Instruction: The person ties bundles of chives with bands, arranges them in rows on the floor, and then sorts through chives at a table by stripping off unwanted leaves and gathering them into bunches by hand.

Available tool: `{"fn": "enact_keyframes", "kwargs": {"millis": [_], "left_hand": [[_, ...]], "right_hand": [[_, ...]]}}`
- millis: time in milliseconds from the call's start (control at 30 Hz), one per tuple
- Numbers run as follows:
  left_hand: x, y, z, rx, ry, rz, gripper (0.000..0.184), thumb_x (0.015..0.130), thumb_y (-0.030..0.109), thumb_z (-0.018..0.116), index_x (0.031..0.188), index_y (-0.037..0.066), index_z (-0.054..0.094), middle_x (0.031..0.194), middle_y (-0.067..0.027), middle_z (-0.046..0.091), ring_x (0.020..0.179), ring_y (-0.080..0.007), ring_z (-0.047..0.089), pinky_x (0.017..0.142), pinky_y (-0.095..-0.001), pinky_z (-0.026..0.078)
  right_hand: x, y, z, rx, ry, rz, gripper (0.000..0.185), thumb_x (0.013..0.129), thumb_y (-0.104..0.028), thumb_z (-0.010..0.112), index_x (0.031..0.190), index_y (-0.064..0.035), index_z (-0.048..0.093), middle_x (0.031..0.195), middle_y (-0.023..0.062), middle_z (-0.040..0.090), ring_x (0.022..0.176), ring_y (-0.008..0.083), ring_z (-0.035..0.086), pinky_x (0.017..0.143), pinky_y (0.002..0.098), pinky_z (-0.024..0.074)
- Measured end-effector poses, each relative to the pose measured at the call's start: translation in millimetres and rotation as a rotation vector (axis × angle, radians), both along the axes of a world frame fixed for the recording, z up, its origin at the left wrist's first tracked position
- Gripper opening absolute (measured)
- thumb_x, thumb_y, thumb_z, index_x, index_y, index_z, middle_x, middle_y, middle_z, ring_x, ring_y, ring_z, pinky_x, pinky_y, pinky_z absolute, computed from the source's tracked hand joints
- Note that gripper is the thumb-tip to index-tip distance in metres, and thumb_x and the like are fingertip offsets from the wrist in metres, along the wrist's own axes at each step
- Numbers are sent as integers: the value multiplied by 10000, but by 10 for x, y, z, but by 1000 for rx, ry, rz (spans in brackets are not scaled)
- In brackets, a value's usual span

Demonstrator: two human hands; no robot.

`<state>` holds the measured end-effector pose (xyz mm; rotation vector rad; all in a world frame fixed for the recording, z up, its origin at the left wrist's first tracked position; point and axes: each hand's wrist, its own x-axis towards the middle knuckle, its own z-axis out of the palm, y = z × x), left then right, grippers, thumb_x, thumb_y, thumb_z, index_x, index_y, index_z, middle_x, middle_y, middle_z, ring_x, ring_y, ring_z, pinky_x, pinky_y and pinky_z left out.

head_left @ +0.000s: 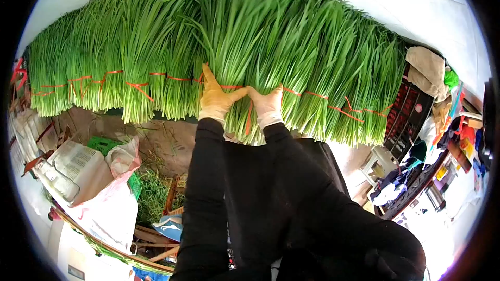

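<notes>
Bundles of long green leafy stalks (151, 47), tied with red bands, lie side by side in a wide row. At its centre, my left hand (217, 93) and my right hand (266, 105) grip either side of one bundle (239, 117), their thumbs meeting over its red band (233, 87). Both hands wear pale gloves, the left one yellowish and the right one whitish. The outer fingers reach down between this bundle and its neighbours, where they are partly hidden. Loose red band ends hang from several bundles.
White plastic crates (78, 169) and a pinkish-white sack (117, 198) stand at the lower left, beside loose green trimmings (151, 192). A dark crate (409, 109), a beige cloth (427, 70) and a white stool (379, 164) are on the right.
</notes>
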<state>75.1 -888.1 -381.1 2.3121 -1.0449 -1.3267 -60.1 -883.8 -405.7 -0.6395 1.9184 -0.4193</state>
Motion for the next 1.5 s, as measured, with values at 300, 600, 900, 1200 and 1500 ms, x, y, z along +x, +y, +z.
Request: {"fn": "enact_keyframes", "kwargs": {"millis": [300, 600, 900, 1200, 1500], "left_hand": [[218, -128, 267, 4, 2, -146, 1073, 518, 262, 752, 1327, 31, 87, 1173, -249, 437, 1063, -336, 459, 896, -333, 360], [81, -148, -40, -125, -116, -137, 1222, 468, 259, 789, 1321, 31, -55, 1271, -274, 281, 1122, -376, 376, 924, -359, 340], [-147, -6, 149, -189, -87, -10, 1083, 531, 153, 739, 1330, 29, 20, 1256, -260, 322, 1108, -345, 407, 934, -345, 333], [-370, -83, 87, -45, -370, -103, 1067, 581, 253, 715, 1328, 34, -15, 1173, -264, 398, 965, -396, 476, 842, -423, 385], [-223, 68, 37, -207, -273, -3, 1038, 578, 201, 725, 1322, 31, 21, 1186, -235, 393, 1011, -360, 464, 858, -390, 389]], "right_hand": [[-109, 41, -72, -177, 101, -21, 955, 582, -235, 766, 1266, 64, 169, 1235, 250, 319, 1155, 317, 328, 980, 327, 269], [118, -316, 166, 114, 419, 273, 1071, 505, -390, 770, 1250, 68, 152, 1099, 229, 409, 1056, 336, 407, 875, 384, 385], [125, -210, 236, 5, 475, 389, 1035, 560, -346, 740, 1282, 40, 107, 1076, 191, 413, 1026, 325, 405, 870, 409, 371], [12, -240, 127, -17, 484, 425, 1029, 545, -352, 740, 1275, 51, 135, 1065, 211, 411, 1005, 352, 411, 858, 401, 365], [141, -223, 182, -76, 568, 626, 1108, 569, -392, 721, 1285, 68, 11, 1077, 220, 387, 1012, 346, 384, 870, 433, 332]]}}
